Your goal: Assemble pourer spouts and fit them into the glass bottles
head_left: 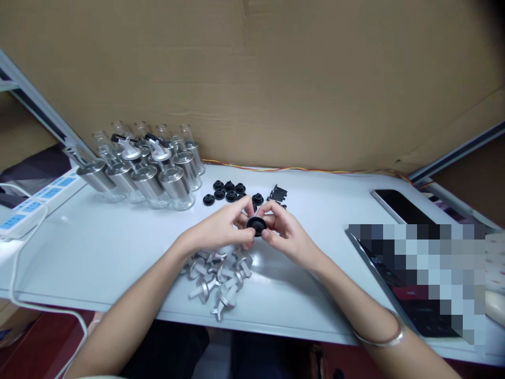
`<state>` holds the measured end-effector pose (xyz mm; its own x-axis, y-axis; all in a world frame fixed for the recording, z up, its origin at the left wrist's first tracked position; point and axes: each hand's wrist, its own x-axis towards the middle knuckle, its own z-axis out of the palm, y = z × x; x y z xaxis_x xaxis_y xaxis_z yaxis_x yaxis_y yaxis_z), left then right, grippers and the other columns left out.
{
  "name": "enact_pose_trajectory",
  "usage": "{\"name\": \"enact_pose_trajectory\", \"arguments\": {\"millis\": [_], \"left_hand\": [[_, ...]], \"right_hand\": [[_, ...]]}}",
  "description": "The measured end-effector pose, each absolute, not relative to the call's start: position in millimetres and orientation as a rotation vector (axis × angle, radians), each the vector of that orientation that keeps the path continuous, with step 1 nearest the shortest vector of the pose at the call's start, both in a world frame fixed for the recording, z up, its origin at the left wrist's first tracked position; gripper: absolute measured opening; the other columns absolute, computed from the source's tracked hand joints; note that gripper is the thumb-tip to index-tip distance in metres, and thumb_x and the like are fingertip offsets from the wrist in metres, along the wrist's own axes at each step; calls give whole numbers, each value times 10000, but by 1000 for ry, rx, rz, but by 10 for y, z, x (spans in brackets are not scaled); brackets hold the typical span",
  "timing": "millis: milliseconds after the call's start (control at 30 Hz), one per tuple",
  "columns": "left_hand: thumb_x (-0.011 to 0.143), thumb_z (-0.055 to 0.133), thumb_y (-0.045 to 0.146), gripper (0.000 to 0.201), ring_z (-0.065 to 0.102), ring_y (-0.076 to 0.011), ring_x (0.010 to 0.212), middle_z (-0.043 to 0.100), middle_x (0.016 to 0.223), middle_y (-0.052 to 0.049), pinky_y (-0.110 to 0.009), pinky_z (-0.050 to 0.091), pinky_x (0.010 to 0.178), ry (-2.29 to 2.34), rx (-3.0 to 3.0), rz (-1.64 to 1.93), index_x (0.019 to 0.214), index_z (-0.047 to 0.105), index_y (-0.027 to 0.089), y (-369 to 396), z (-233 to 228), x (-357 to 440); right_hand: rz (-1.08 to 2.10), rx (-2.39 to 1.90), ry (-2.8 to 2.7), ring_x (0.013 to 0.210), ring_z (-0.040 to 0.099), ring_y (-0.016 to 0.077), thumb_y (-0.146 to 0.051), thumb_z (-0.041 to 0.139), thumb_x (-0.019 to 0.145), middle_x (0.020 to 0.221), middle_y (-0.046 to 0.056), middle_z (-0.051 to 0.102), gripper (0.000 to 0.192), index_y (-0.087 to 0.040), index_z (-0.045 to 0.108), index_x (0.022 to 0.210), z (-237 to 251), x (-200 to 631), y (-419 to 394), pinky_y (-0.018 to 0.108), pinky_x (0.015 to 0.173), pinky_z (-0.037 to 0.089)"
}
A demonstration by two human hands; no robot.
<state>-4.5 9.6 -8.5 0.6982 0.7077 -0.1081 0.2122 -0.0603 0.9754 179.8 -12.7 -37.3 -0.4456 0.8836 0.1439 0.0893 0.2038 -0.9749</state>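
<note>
Closest to me are two bare forearms (pixel 148 295) reaching over the front edge of a white table (pixel 118 252), a silvery bangle (pixel 396 337) on the right one. A white cable (pixel 51 309) droops past the front left corner, and a dark glossy panel (pixel 418 316), partly blurred out, lies toward the front right corner. Near the front edge, left of its middle, silvery spout pieces (pixel 226 273) are heaped at odd angles. Just beyond, about mid-table, the left hand (pixel 221 223) and right hand (pixel 294 237) meet, fingers and thumbs curled in, both pinching a round black part (pixel 257 227) with a thin silvery rim, held up above the tabletop. A phone (pixel 404 208) lies toward the right edge, and a power strip (pixel 43 200) runs along the left. Past the fingers sit a cluster of black stoppers (pixel 220 195), with a little bunch of slim black pieces (pixel 279 193) to their right. Glass bottles with metal sleeves (pixel 148 181) crowd the back left corner, two topped by pouring spouts (pixel 131 150). Red and yellow wires (pixel 284 169) trail along the back edge, before brown cardboard (pixel 295 95).
</note>
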Motion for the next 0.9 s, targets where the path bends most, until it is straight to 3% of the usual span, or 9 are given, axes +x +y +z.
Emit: {"name": "enact_pose_trajectory", "arguments": {"millis": [300,667,900], "left_hand": [[751,557,144,212,582,-122,624,606,648,60,-254,452,637,784,1683,444,823,373,222,91,-90,-55],[735,541,166,202,601,-115,549,566,685,65,-230,461,516,753,1725,449,813,362,217,95,-93,-47],[754,530,167,185,601,-126,651,571,733,52,-265,469,617,806,1809,529,841,375,218,91,-107,-52]], "right_hand": [[1284,-951,-1774,593,501,145,-273,532,717,680,-7,620,216,-215,390,869,-369,1782,-127,254,571,334],[1232,-952,-1795,547,364,111,-309,543,734,640,-44,535,218,-212,405,871,-383,1783,-135,236,531,281],[1216,-932,-1746,576,395,121,-292,547,764,671,-39,522,210,-216,408,902,-392,1782,-131,236,541,295]]}}
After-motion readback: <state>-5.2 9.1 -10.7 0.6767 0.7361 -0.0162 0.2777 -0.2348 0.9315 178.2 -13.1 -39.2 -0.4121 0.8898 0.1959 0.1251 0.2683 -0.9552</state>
